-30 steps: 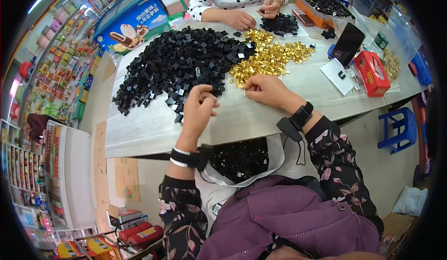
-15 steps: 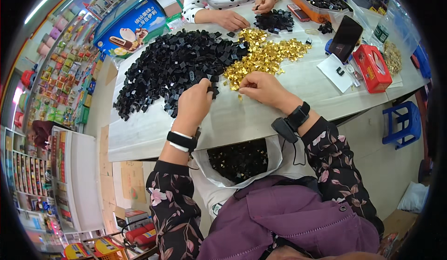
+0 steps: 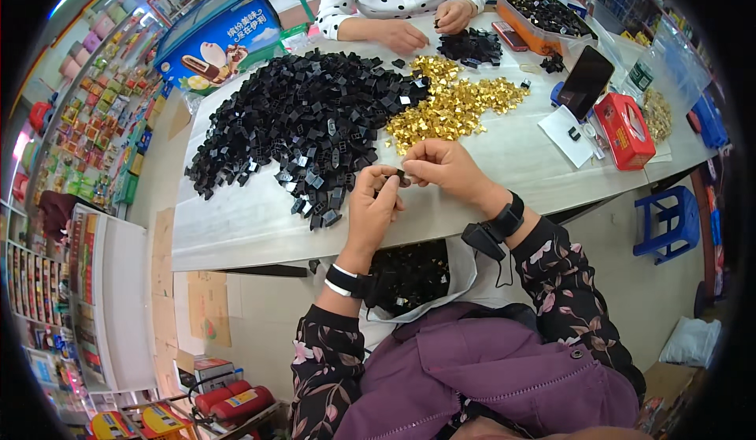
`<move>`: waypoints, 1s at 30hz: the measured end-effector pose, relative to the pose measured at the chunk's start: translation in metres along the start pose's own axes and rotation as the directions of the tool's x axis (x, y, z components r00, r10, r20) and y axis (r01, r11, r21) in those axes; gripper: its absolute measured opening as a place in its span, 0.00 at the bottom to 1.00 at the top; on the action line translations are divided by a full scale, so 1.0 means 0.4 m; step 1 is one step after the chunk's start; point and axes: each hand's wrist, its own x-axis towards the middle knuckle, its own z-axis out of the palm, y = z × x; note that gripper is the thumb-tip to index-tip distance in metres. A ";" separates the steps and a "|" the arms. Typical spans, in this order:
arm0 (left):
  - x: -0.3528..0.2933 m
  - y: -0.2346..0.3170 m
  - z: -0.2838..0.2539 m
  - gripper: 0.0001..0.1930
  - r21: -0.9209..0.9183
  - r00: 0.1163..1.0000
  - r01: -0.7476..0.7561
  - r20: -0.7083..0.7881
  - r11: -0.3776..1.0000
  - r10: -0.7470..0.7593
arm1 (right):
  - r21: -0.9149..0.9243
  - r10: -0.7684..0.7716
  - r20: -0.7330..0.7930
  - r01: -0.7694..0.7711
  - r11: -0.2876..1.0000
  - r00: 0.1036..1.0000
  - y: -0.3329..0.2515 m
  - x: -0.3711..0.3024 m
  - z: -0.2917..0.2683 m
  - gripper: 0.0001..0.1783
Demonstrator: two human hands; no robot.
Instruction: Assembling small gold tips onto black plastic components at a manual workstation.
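Observation:
In front of me on the table, my left hand [image 3: 374,204] pinches a small black plastic piece [image 3: 401,174] between thumb and fingers. My right hand [image 3: 447,172] meets it there, thumb and forefinger pressed together at the piece; whatever they hold is too small to make out. Just beyond my hands spreads a heap of small gold pieces [image 3: 449,113], shiny and metallic-looking. To its left lies a much larger heap of black plastic pieces [image 3: 291,117]. Below the table edge, a white bag [image 3: 465,276] in my lap holds many black pieces with gold bits among them.
Across the table [image 3: 244,231], a person's hands [image 3: 398,37] work beside a smaller black pile [image 3: 470,48]. An orange tub [image 3: 543,40] of black pieces stands far right. Nearer are a propped phone [image 3: 584,81], a red tin [image 3: 624,131] and white paper [image 3: 568,134]. A blue stool [image 3: 667,223] stands right.
My left hand has come away from the black heap, moving right and nearer me with a black piece. My right hand has left the gold heap's edge slightly, and both hands now meet.

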 end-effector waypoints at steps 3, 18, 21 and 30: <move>-0.010 0.002 0.009 0.12 -0.016 0.998 -0.038 -0.040 0.999 0.037 | 0.005 0.039 -0.027 -0.038 0.999 0.999 -0.016 -0.003 0.001 0.07; -0.013 -0.011 -0.004 0.11 0.062 0.995 -0.101 0.014 0.993 0.100 | 0.079 0.159 -0.096 -0.151 0.985 0.983 -0.026 -0.023 0.017 0.08; -0.013 -0.016 -0.001 0.11 0.095 0.988 -0.156 0.032 0.983 0.154 | 0.033 0.128 -0.087 -0.126 0.991 0.988 -0.025 -0.024 0.020 0.08; -0.019 -0.014 0.006 0.11 0.122 0.985 -0.170 0.011 0.978 0.170 | -0.011 0.002 -0.154 -0.004 1.000 0.988 -0.037 -0.034 0.051 0.08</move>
